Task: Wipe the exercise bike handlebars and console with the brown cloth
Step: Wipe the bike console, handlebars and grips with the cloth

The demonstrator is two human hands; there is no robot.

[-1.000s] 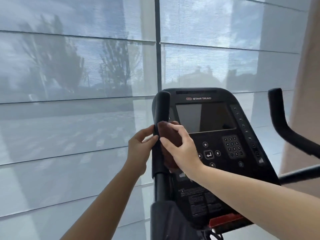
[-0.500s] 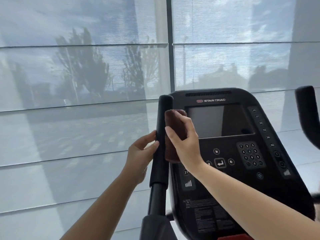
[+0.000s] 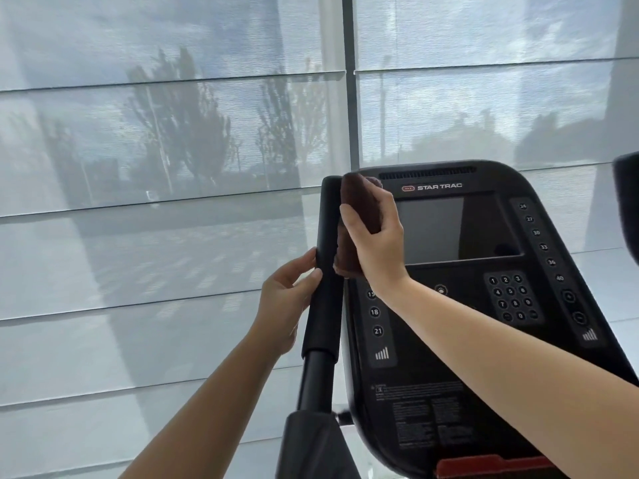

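Observation:
The black left handlebar (image 3: pixel 325 236) of the exercise bike stands upright just left of the black console (image 3: pixel 460 305). My right hand (image 3: pixel 377 243) grips the folded brown cloth (image 3: pixel 356 202) and holds it against the right side of the handlebar's upper grip, near the top. My left hand (image 3: pixel 287 299) holds the handlebar from the left, a little lower, thumb and fingers curled onto the grip. The console's dark screen (image 3: pixel 449 229) and keypad (image 3: pixel 511 299) sit right of the cloth. A sliver of the right handlebar (image 3: pixel 627 202) shows at the right edge.
A large window with translucent blinds (image 3: pixel 173 167) fills the background behind the bike, split by a dark vertical frame (image 3: pixel 348 81). A red part (image 3: pixel 491 466) shows at the console's bottom edge. The handlebar's post runs down into a black housing (image 3: pixel 311 444).
My right hand has slid the brown cloth up the left handlebar toward its top. The view has shifted left and closer. My left hand keeps its hold on the grip.

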